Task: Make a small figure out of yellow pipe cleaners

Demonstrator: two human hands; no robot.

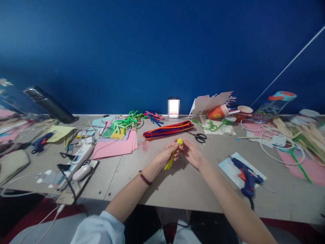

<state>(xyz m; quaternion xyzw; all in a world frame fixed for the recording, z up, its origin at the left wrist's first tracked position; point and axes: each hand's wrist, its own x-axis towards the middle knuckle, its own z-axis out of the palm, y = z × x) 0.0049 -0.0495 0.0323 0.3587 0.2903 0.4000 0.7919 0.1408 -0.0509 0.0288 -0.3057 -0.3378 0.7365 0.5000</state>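
At the far left, between nine and ten o'clock from the hands with twelve at the blue wall (142, 57), a black bottle (50, 103) leans in view. At nine lie a blue glue gun (42, 142) and, nearer, a white power strip (78, 157); a white computer mouse (81, 172) sits just below nine. Pink paper sheets (114, 149) spread at nine, with green pipe cleaners (128, 123) at ten.

In the middle, above the table, the left hand (169, 153) has its fingers curled closed, pinching a yellow pipe-cleaner bundle (169, 164) whose loose strands trail toward seven o'clock. Its rounded yellow knob (180, 141) stands at the top, between the two hands. An orange-and-purple pipe-cleaner bundle (169, 130) lies at eleven. The right hand (191, 153) is half curled, fingertips at the knob; whether they grip it, I cannot tell.

Black-handled scissors (200, 137) lie at two, orange paper cups (218, 111) between one and two. Farther right, between three and four, another blue glue gun (247, 174) rests across light-blue paper (227, 166).
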